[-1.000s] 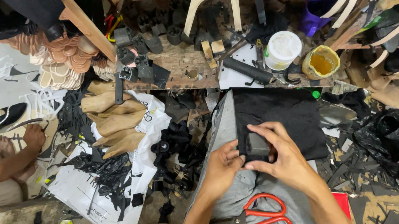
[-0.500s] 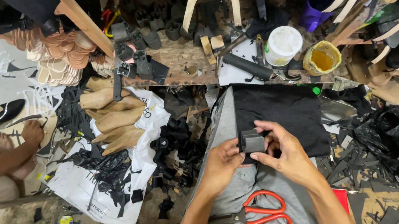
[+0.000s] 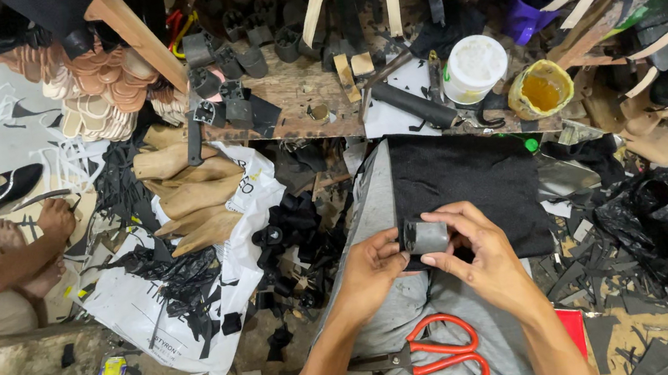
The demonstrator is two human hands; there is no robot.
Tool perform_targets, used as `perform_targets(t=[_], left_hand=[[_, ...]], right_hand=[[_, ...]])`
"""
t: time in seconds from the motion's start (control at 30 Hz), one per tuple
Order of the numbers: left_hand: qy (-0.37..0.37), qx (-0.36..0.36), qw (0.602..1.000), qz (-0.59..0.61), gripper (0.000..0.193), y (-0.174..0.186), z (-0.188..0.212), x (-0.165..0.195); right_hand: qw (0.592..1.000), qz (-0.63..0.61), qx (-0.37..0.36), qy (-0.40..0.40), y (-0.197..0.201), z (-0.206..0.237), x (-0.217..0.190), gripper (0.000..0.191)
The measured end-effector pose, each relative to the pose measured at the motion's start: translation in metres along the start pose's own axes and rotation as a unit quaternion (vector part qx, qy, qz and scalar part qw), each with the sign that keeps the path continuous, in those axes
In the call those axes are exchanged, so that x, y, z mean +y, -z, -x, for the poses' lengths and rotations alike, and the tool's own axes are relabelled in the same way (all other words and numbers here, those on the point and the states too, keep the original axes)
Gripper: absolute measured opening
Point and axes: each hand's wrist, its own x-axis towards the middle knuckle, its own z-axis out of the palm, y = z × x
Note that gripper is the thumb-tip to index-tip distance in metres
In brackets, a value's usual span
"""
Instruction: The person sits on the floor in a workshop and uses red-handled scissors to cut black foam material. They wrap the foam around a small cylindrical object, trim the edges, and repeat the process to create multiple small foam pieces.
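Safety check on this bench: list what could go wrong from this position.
1. The red-handled scissors lie loose on the person's lap, below both forearms; shifting the legs could drop them or bring the blades against skin.
2. The left hand and right hand pinch the small grey-black piece by fingertips only; it could slip into the black scraps below and be hard to spot.

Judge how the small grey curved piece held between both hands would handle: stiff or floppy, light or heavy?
The grey piece looks bent into a curve between left hand and right hand, so probably flexible yet springy. Fingertips alone carry it, suggesting it is light. Its curled shape might roll if dropped.
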Motion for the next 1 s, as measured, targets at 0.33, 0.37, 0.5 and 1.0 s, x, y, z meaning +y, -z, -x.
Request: perform_targets(t=[0.33,0.37,0.5,1.0], left_hand=[[0.008,0.008,1.000,-0.017,0.044,-0.001,0.000,0.000],[0.006,0.007,1.000,-0.019,0.044,-0.001,0.000,0.000],[0.014,0.015,1.000,-0.011,0.045,-0.001,0.000,0.001],[0.021,0.002,0.994,0.106,0.028,0.005,-0.010,-0.004]], right_hand=[[1.000,0.003,0.000,0.010,0.001,-0.003,0.002,0.055],[1.000,0.002,-0.002,0.010,0.001,-0.003,0.002,0.055],[1.000,0.000,0.000,0.000,0.001,-0.002,0.003,0.055],[1.000,0.010,0.000,0.000,0.004,-0.003,-0.002,0.056]])
